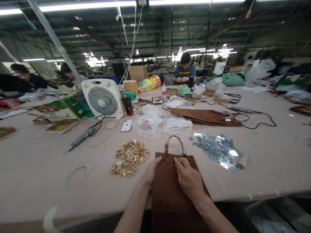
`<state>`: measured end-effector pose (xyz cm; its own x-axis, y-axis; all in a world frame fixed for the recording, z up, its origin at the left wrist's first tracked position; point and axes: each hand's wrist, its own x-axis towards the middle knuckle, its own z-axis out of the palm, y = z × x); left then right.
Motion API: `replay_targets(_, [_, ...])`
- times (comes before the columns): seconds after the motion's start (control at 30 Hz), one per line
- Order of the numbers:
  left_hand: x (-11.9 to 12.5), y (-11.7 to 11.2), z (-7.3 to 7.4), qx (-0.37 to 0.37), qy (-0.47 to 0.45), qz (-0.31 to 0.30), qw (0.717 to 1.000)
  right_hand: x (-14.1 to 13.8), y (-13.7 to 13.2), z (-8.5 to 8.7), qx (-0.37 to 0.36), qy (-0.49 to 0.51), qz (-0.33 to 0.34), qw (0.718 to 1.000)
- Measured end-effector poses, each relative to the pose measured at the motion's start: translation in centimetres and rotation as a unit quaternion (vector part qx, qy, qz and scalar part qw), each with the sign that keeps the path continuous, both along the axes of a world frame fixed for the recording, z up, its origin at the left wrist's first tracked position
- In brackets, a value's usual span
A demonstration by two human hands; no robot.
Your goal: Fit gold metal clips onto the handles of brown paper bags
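Note:
A brown leather-like bag (167, 187) hangs over the near table edge in front of me, its wrapped handle (175, 137) standing up at the top. My left hand (151, 171) grips the bag's upper left edge, thumb on the front and fingers hidden behind. My right hand (189, 176) rests on the bag's front below the handle's right end. Its fingers are bent and pressed together; whatever they pinch is too small to make out. Left of the bag lies a pile of gold-coloured metal fasteners (132, 153). To the right is a heap of flat silver metal plates (216, 149).
A roll (243, 160) sits beside the plates. Further left are a tape ring (77, 175), a corded pen-like tool (81, 139), a phone (126, 125) and a box fan (103, 98). More brown pieces (206, 116) lie behind. A co-worker (185, 71) sits across the table.

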<state>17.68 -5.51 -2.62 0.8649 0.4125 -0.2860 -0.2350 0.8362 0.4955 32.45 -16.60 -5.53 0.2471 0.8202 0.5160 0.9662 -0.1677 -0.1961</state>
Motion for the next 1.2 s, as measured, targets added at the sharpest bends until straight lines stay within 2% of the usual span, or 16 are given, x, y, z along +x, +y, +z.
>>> replay_targets(0.2, [0.0,0.1,-0.6,-0.007,0.001,-0.007,1.000,-1.2,-0.3,-0.7,-0.097,-0.100,-0.032,0.990])
replay_targets(0.37, [0.0,0.1,-1.0,0.015,-0.003,-0.003,1.000,-1.4,-0.5,-1.7,-0.079,-0.097,-0.026,0.992])
replay_targets(0.47, [0.2,0.2,-1.6,0.041,-0.003,0.018,0.999,-0.8,-0.6,-2.4,-0.043,-0.018,0.006,0.999])
replay_targets(0.57, [0.5,0.5,-2.4,0.075,-0.001,0.050,0.996,0.4,-0.7,-2.9,-0.004,0.088,0.057,0.994])
replay_targets(0.67, [0.6,0.7,-3.1,0.145,0.021,0.126,0.981,1.8,-0.7,-3.2,0.021,0.190,0.085,0.978])
replay_targets(0.77, [0.2,0.6,-3.2,0.234,0.070,0.191,0.951,3.0,-0.6,-3.3,0.006,0.300,0.079,0.951])
replay_targets(0.83, [-0.4,0.2,-3.0,0.310,0.126,0.245,0.910,3.3,-0.6,-3.3,-0.005,0.349,0.076,0.934])
replay_targets(0.87, [-0.7,-0.2,-2.8,0.362,0.166,0.273,0.876,3.4,-0.6,-3.3,-0.006,0.363,0.077,0.929])
replay_targets(0.9, [-1.1,-0.6,-2.7,0.423,0.210,0.295,0.831,3.3,-0.6,-3.3,-0.009,0.369,0.081,0.926])
replay_targets(0.97, [-1.6,-1.7,-2.3,0.549,0.299,0.303,0.720,3.1,-0.6,-3.2,-0.012,0.368,0.093,0.925])
replay_targets(1.03, [-2.0,-2.8,-1.9,0.641,0.367,0.271,0.618,2.8,-0.7,-3.1,-0.011,0.354,0.098,0.930])
replay_targets(1.07, [-2.1,-3.3,-1.7,0.668,0.389,0.252,0.582,2.6,-0.8,-3.0,-0.005,0.346,0.093,0.934])
replay_targets(1.13, [-2.2,-3.9,-1.4,0.695,0.418,0.226,0.539,2.1,-1.0,-2.5,0.014,0.336,0.072,0.939])
replay_targets(1.2, [-2.2,-4.1,-1.2,0.706,0.431,0.217,0.518,1.4,-1.2,-1.7,0.034,0.354,0.053,0.933])
